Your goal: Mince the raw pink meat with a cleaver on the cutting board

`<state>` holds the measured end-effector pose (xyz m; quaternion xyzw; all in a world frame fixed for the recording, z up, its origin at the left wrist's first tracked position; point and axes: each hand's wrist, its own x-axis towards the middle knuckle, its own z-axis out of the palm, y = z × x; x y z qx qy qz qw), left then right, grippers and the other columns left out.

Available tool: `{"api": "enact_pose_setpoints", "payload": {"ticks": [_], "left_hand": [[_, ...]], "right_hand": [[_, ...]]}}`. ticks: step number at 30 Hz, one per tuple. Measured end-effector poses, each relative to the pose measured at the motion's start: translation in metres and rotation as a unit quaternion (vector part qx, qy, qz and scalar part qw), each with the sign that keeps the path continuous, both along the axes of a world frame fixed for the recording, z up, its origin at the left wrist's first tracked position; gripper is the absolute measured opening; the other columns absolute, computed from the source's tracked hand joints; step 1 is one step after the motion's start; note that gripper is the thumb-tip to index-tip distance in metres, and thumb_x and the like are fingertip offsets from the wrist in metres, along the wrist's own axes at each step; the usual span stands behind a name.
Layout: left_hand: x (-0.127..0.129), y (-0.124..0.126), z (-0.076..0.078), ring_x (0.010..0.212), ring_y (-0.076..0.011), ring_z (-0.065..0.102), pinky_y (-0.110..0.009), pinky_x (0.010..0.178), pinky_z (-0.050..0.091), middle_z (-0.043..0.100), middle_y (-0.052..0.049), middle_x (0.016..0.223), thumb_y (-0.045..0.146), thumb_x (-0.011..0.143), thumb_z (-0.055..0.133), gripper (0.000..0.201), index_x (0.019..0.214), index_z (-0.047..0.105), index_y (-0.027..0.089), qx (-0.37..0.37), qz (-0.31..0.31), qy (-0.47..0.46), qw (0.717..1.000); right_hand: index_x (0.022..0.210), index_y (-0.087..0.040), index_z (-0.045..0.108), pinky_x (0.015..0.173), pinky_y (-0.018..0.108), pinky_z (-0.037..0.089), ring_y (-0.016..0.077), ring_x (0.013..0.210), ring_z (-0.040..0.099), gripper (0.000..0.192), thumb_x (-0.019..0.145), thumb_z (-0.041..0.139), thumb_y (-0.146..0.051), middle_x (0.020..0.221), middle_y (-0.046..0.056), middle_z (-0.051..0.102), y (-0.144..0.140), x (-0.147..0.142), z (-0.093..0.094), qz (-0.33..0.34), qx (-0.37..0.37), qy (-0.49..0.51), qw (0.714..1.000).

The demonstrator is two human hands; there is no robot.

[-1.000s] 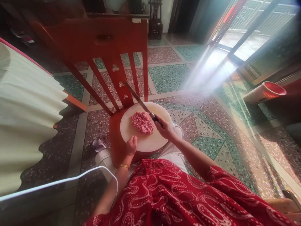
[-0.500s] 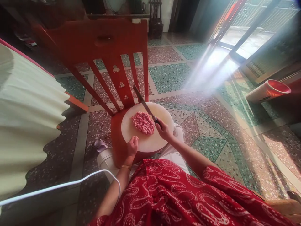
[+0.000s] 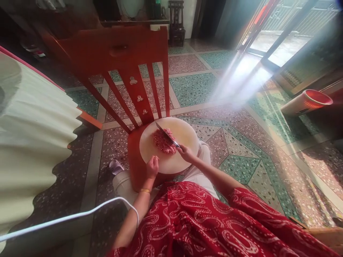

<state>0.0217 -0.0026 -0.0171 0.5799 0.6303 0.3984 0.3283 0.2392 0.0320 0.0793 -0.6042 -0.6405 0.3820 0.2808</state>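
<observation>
Head view: a round white chopping board (image 3: pixel 171 157) rests on the seat of a red wooden chair (image 3: pixel 118 67), and a flat heap of minced meat (image 3: pixel 163 142) lies a little left of the board's middle. The right hand (image 3: pixel 186 153) is closed around the dark handle of a knife (image 3: pixel 166 134), whose blade slants up and to the left across the far side of the mince, its edge down in or just on the meat. The left hand (image 3: pixel 152 167) sits on the near rim of the board, fingers curled in; whether it grips the rim or only presses on it I cannot tell.

To mince well here, I judge the chops should fall short and even across the heap, the blade kept well apart from the left hand, and that hand bearing down so the board does not slide on the seat.

The right forearm reaches in from the near right, wrist bent slightly down. The left forearm, with a gold bangle (image 3: pixel 144 191), comes straight up from below. A white cable (image 3: pixel 69 216) curves over the floor at near left.
</observation>
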Motion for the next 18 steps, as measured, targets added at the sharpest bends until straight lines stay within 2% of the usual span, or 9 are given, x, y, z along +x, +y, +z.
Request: {"api": "enact_pose_setpoints", "payload": {"ticks": [2,6,8,9,11,13,14,16,18], "left_hand": [[0.0,0.0,0.001,0.053,-0.011,0.046,-0.021,0.053,0.036,0.049,0.001,0.059,0.039,0.09,0.033,0.032,0.069,0.048,0.02,0.0,-0.002,-0.004,1.0],[0.001,0.001,0.001,0.051,-0.0107,0.046,-0.021,0.052,0.036,0.049,0.002,0.058,0.039,0.09,0.033,0.031,0.071,0.048,0.02,-0.004,-0.003,-0.01,1.0],[0.001,0.0,0.001,0.052,-0.0107,0.046,-0.021,0.053,0.036,0.049,0.002,0.059,0.038,0.09,0.033,0.03,0.072,0.049,0.02,-0.004,-0.004,-0.008,1.0],[0.0,0.0,0.002,0.052,-0.0108,0.046,-0.021,0.053,0.036,0.05,0.002,0.059,0.037,0.09,0.033,0.03,0.072,0.049,0.02,-0.002,-0.002,-0.006,1.0],[0.0,0.0,0.002,0.053,-0.0109,0.047,-0.021,0.054,0.036,0.05,0.002,0.059,0.036,0.089,0.034,0.029,0.071,0.05,0.02,0.001,0.001,0.0,1.0],[0.0,0.0,0.001,0.053,-0.011,0.046,-0.021,0.054,0.036,0.049,0.002,0.058,0.036,0.089,0.034,0.03,0.068,0.049,0.02,0.002,-0.001,0.003,1.0],[0.0,0.001,0.001,0.053,-0.0109,0.046,-0.021,0.054,0.036,0.049,0.002,0.058,0.036,0.089,0.035,0.03,0.068,0.048,0.02,0.002,-0.003,0.0,1.0],[0.0,0.001,-0.001,0.053,-0.0106,0.046,-0.021,0.054,0.036,0.049,0.002,0.059,0.037,0.089,0.035,0.03,0.068,0.048,0.019,-0.001,-0.001,-0.01,1.0],[0.0,0.001,-0.002,0.052,-0.0102,0.046,-0.021,0.054,0.037,0.049,0.003,0.059,0.038,0.089,0.034,0.03,0.07,0.049,0.02,0.0,0.004,-0.016,1.0]], "right_hand": [[0.103,-0.014,0.066,0.054,0.023,0.041,0.0125,0.055,0.05,0.04,0.087,0.041,-0.041,0.064,0.001,0.059,0.0,0.004,0.002,0.006,-0.013,0.01,1.0],[0.121,-0.014,0.056,0.059,0.022,0.043,0.0128,0.062,0.053,0.047,0.088,0.041,-0.044,0.069,0.001,0.06,0.002,0.006,0.027,-0.008,0.076,0.078,0.994],[0.121,-0.014,0.055,0.061,0.023,0.044,0.0135,0.066,0.055,0.047,0.087,0.041,-0.043,0.073,0.002,0.061,0.001,0.006,0.028,-0.036,0.098,0.081,0.991],[0.117,-0.014,0.057,0.059,0.023,0.044,0.0132,0.063,0.054,0.045,0.086,0.042,-0.043,0.071,0.001,0.06,-0.001,0.006,0.026,-0.047,0.075,0.078,0.993],[0.106,-0.013,0.06,0.048,0.022,0.041,0.0111,0.05,0.049,0.041,0.085,0.042,-0.044,0.059,-0.002,0.053,-0.005,0.008,0.018,-0.06,-0.04,0.073,0.995],[0.102,-0.014,0.058,0.037,0.02,0.033,0.0082,0.037,0.038,0.04,0.085,0.041,-0.046,0.048,-0.007,0.04,-0.007,0.01,0.016,-0.064,-0.153,0.094,0.982],[0.104,-0.015,0.056,0.034,0.019,0.029,0.0073,0.034,0.034,0.04,0.085,0.04,-0.047,0.046,-0.009,0.036,-0.008,0.011,0.019,-0.06,-0.173,0.119,0.976],[0.111,-0.017,0.052,0.033,0.018,0.026,0.0069,0.032,0.032,0.042,0.085,0.041,-0.05,0.045,-0.011,0.033,-0.007,0.011,0.031,-0.049,-0.128,0.178,0.974],[0.113,-0.019,0.05,0.036,0.018,0.029,0.0073,0.035,0.034,0.043,0.085,0.041,-0.051,0.046,-0.01,0.036,-0.006,0.01,0.042,-0.043,-0.038,0.205,0.977]]}}
